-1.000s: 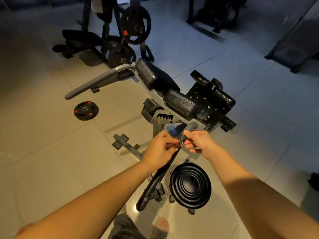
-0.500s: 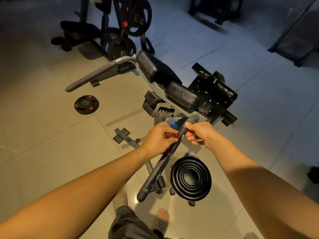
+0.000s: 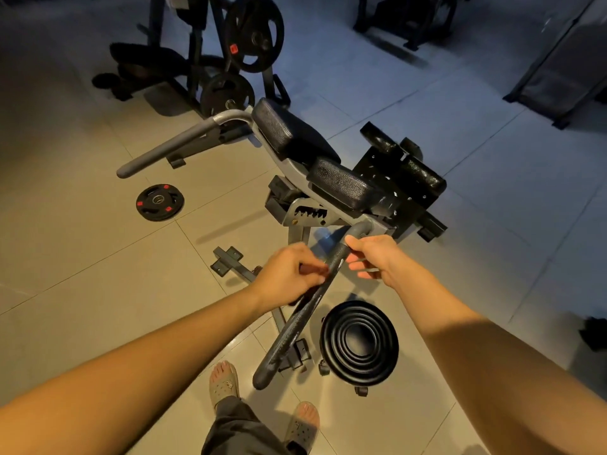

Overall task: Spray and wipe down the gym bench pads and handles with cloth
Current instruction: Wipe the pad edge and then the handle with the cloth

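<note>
The gym bench stands in front of me with a black back pad [image 3: 292,133] and a black seat pad [image 3: 341,185]. Its near handle [image 3: 295,326] is a dark foam-covered bar sloping down towards me. My left hand [image 3: 289,274] is curled against the upper part of that bar, gripping a small dark reddish thing [image 3: 308,269] that looks like the cloth. My right hand [image 3: 377,254] holds the bar just below its top bend with thumb and forefinger, while its other fingers stick out. The far handle [image 3: 170,147] is grey and nothing touches it. No spray bottle can be made out.
A black ribbed disc [image 3: 359,343] lies on the tiled floor right of the near handle. A small weight plate [image 3: 160,201] lies at the left. A rack with plates [image 3: 253,37] stands behind the bench. Black leg rollers [image 3: 420,175] sit at the bench's right end. My sandalled feet [image 3: 223,382] are below.
Both hands have stayed at the top of the near handle, shifting only slightly. The view has tilted down, so my feet now show.
</note>
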Tool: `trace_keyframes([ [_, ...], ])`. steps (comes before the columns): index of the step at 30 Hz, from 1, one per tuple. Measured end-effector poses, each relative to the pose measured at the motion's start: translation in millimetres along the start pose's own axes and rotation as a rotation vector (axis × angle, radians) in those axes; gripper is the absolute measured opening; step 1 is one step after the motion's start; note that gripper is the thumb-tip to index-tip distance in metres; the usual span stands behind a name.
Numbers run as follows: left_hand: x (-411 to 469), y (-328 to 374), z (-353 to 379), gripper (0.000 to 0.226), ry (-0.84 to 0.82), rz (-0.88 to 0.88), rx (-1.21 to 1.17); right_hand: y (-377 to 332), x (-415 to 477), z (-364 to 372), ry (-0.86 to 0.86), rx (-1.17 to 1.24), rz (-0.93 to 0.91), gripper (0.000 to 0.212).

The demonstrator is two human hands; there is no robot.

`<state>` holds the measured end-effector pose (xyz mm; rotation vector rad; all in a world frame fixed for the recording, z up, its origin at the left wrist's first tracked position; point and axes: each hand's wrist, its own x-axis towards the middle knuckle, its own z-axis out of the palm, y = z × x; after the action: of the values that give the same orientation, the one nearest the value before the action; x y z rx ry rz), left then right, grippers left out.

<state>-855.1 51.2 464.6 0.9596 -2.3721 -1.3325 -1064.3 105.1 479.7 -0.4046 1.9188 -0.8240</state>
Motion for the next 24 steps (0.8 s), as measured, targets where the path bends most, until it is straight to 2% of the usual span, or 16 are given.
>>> trace_keyframes([
  [4,31,16,13,0.022,0.109,-0.001,0.041,-1,1,-4,0.002,-0.008,0.000,0.023],
  [10,-75,-25,16,0.027,-0.022,-0.062,-0.093,7,-2,-5,-0.001,0.033,0.004,0.021],
  [14,-128,-48,7,0.030,-0.100,-0.151,-0.037,1,-8,-1,0.005,0.042,0.000,0.022],
  [16,-115,-40,4,0.027,-0.100,-0.122,-0.003,-2,-11,0,0.003,0.028,0.022,0.024],
  [21,-28,-9,18,0.021,0.081,-0.044,0.028,-4,-14,5,0.017,0.026,0.034,0.026],
  [24,-33,-8,24,0.023,0.120,-0.024,0.026,-2,-12,6,0.037,0.015,0.022,0.026],
])
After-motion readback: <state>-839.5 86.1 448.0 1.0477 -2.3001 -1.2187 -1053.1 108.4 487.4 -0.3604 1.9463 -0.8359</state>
